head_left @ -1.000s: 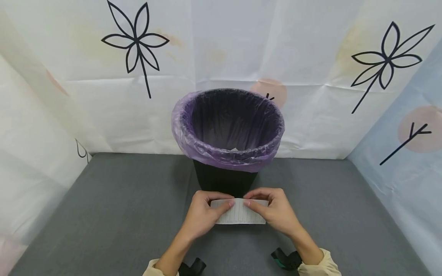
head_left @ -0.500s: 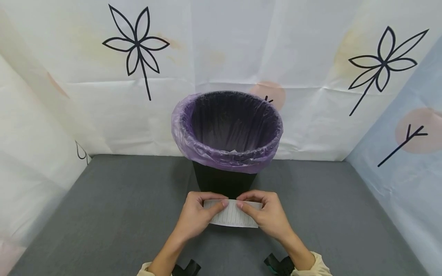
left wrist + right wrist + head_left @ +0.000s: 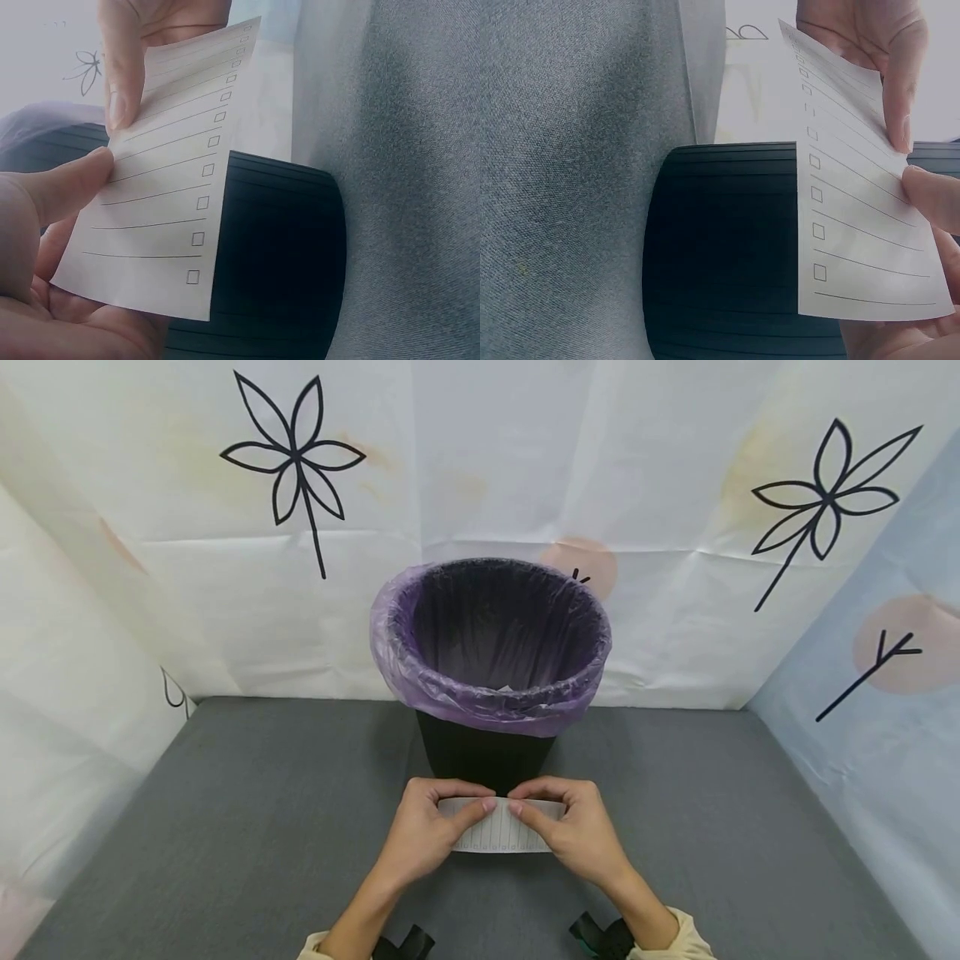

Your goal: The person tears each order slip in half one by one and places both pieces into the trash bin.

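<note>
A white sheet of checklist paper (image 3: 498, 832), printed with ruled lines and a row of small boxes, is held up between both hands. My left hand (image 3: 423, 831) pinches its top edge near the middle, thumb in front and fingers behind. Close beside it, my right hand (image 3: 573, 827) pinches the same edge the same way, the two thumb tips a small gap apart. In the left wrist view the paper (image 3: 157, 180) is whole and slightly bowed. The right wrist view shows the boxes along the lower edge of the paper (image 3: 855, 217).
Just behind the hands stands a black bin (image 3: 487, 747) lined with a purple plastic bag (image 3: 495, 706); a small white scrap shows inside. Grey cloth (image 3: 285, 827) covers the table, and printed white sheets (image 3: 480, 468) hang behind. Black straps (image 3: 405, 943) sit at the wrists.
Both hands and the paper have shifted slightly left in the head view, and the thumbs have come a little closer together. The head view has tilted slightly.
</note>
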The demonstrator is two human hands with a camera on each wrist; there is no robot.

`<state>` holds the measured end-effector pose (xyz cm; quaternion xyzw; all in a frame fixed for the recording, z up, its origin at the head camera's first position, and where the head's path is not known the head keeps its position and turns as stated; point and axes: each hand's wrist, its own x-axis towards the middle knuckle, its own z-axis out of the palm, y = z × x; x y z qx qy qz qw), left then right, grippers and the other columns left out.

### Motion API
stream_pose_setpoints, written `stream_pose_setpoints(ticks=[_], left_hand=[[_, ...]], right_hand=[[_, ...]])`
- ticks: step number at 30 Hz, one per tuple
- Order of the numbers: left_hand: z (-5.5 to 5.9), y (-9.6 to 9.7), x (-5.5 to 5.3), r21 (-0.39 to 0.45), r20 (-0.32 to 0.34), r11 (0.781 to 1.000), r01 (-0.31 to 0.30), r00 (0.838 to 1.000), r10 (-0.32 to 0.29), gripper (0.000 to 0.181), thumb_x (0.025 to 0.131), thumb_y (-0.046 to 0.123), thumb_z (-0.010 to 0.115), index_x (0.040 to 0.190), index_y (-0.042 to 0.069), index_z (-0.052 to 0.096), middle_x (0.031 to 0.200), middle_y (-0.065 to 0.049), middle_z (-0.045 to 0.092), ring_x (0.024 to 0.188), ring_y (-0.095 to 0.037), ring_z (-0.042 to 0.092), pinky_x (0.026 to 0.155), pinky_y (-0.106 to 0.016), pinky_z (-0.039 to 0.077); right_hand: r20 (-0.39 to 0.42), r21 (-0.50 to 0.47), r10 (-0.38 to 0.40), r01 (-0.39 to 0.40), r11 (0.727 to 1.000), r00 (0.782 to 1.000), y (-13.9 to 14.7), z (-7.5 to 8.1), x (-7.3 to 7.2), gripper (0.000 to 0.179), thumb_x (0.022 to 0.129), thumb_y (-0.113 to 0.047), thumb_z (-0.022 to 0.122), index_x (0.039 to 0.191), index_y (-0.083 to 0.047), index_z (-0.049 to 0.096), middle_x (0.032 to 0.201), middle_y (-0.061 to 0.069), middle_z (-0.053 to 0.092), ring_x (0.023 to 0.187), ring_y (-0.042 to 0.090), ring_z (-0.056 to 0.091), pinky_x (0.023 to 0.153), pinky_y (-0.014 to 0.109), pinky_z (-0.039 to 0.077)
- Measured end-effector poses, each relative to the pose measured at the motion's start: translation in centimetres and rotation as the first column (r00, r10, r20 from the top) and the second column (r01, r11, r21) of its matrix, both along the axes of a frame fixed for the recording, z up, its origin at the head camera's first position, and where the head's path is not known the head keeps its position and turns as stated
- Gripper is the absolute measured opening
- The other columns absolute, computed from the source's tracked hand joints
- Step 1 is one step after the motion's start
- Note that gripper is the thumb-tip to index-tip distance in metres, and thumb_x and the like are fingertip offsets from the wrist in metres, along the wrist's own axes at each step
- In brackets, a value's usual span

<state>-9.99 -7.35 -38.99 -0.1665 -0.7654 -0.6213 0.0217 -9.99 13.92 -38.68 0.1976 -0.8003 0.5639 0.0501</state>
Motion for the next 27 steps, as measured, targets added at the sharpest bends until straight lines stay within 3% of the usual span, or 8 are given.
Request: stream_pose_setpoints(ticks=[27], left_hand=[[0.13,0.43,0.26,-0.027,0.001,1.000,-0.009,1.000,0.009,0.005,0.088,0.011,0.080,0.092,0.014,0.082,0.091,0.009,0.077,0.091,-0.012,0.071,0.082,-0.032,0.055]], right_hand=[[-0.020,0.009,0.010,-0.010,1.000,1.000,-0.24,0.02,0.13,0.003,0.091,-0.011,0.077,0.094,-0.010,0.079,0.091,0.005,0.077,0.086,0.014,0.070,0.076,0.033,0.056]])
